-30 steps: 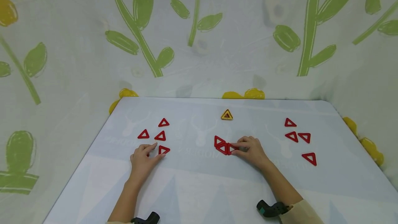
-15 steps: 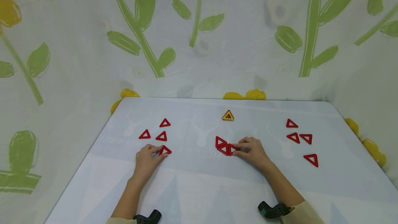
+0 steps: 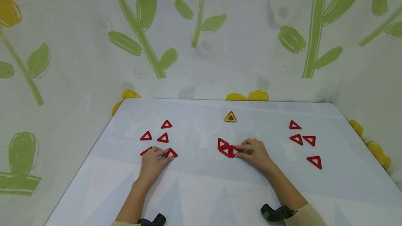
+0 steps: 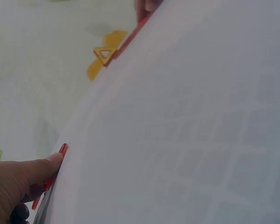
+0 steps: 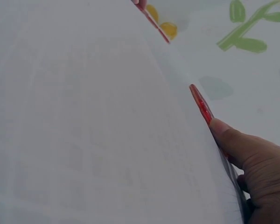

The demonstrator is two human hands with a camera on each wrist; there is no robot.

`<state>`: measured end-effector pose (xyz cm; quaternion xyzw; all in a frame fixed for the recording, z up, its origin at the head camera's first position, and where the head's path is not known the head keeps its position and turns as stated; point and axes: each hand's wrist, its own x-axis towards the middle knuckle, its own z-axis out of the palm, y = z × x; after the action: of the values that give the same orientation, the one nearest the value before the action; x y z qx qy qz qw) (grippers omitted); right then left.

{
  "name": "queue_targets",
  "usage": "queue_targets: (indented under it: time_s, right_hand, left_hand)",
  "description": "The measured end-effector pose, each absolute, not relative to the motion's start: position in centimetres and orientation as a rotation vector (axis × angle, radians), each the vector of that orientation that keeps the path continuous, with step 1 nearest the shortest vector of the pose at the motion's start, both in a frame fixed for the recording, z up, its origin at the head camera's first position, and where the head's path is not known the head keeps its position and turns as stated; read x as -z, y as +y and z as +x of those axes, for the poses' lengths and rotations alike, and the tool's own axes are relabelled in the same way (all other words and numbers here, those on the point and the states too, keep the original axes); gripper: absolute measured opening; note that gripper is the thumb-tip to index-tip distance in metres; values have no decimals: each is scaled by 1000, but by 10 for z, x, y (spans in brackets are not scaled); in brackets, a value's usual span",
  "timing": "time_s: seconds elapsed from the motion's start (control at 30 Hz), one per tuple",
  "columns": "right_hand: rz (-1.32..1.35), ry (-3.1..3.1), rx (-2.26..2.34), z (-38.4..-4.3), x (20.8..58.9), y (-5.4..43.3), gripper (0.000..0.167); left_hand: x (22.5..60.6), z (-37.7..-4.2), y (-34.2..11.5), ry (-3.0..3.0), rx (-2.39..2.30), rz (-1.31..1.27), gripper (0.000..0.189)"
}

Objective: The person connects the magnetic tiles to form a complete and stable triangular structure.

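1. Shifted right since half a second ago: left hand (image 3: 153, 162) and left red triangle (image 3: 174, 152)
2. Left thumb and finger pinch it, barely parted, thumb at near edge, finger upper left
3. Middle: joined red pair (image 3: 224, 147), touching right red triangle (image 3: 232, 151)
4. Right hand (image 3: 255, 153) pinches right red triangle, fingertips at its right end

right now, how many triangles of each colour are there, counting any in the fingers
Red triangles: 12, taking the red piece mostly hidden by the left hand as one
Yellow triangle: 1
Total: 13
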<state>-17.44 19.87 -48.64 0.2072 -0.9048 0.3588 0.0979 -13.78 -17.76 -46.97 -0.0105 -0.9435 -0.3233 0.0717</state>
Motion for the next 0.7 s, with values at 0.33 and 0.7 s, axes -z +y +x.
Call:
queue_targets:
  time_s: [0.33,0.7]
  right_hand:
    - [635,-2651,-1043,-174,486,201,29]
    - [630,-2657,-1043,-175,489,200,29]
  left_hand:
    - [472,-139,-166,-2826,989,-62,40]
    - [466,-136,-154,-2861,952,-146,37]
